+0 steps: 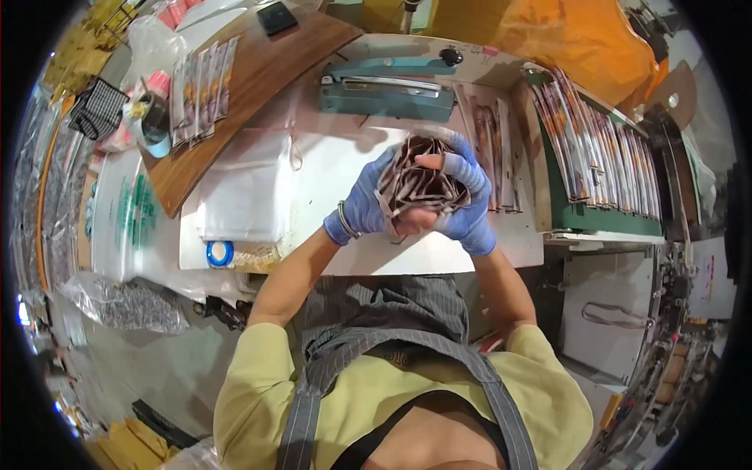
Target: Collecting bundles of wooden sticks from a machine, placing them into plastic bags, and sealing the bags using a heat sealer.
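Note:
Both my hands are wrapped round a bundle of slim printed packets (423, 178), held end-on above the white tabletop (329, 247). My left hand (365, 194) closes on the bundle's left side, and my right hand (472, 205) grips its right side, with one thumb lying across the packet ends. Blue gloves cover both hands, leaving some fingertips bare. The packets' lengths are hidden below their ends. Several more slim packets (495, 149) lie on the table just right of my right hand.
A teal bag sealer (384, 95) stands at the table's back. To the right, a green-lined tray (615, 215) carries rows of packets. Clear plastic bags (244, 188) and a blue tape roll (219, 253) lie left. A brown board (270, 59) bears a phone (276, 18) and packets.

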Available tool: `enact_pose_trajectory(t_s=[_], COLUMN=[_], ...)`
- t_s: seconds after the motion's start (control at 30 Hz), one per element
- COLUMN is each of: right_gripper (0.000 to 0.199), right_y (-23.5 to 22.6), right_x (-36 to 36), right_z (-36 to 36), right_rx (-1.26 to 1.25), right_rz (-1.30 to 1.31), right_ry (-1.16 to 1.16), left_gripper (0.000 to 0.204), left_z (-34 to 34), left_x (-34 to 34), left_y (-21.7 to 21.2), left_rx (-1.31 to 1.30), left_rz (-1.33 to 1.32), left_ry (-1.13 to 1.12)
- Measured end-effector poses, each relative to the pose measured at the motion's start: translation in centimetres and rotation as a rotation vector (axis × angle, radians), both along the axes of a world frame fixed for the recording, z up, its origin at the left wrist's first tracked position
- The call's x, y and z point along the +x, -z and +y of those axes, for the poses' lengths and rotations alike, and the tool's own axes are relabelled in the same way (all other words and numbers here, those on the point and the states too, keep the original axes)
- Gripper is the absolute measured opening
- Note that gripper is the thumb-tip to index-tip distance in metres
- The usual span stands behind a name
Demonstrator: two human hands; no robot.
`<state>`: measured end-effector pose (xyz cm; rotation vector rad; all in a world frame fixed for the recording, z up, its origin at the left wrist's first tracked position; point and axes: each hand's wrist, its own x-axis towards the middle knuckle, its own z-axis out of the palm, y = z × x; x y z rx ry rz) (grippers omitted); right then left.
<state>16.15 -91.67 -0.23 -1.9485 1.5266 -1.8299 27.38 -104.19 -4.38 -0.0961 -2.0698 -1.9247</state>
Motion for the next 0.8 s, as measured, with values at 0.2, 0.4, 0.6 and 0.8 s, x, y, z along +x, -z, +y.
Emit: enact_pose_trajectory(t_s=[0.2,0.4,0.6,0.8], right_gripper=[0.059,0.028,0.029,0.035], right_y=[-0.2,9.9,10.8,16.3], right_x=[2.4,5.4,7.3,7.4], right_z=[-1.9,-4.5,-6.5,-6.6], right_rx=[0.543,0.740,0.726,0.858], right_rz=[-0.861,-1.217,-1.091,-0.959], right_ry=[-0.296,-0.715,-0.691,-0.517], left_gripper=[0.049,0.040,0.023,0.032], left_z=[0.6,1.1,-15.7,-14.4], left_x=[4.4,10.9,20.8,18.4], left_y=[2.6,7.2,7.1,11.1], left_rx=[1.007,0.585,-0.350,-0.707], left_rz=[-0.270,-0.343,-0.403,-0.494], left_ry=[0.269,-0.246,-0.897,-0.829])
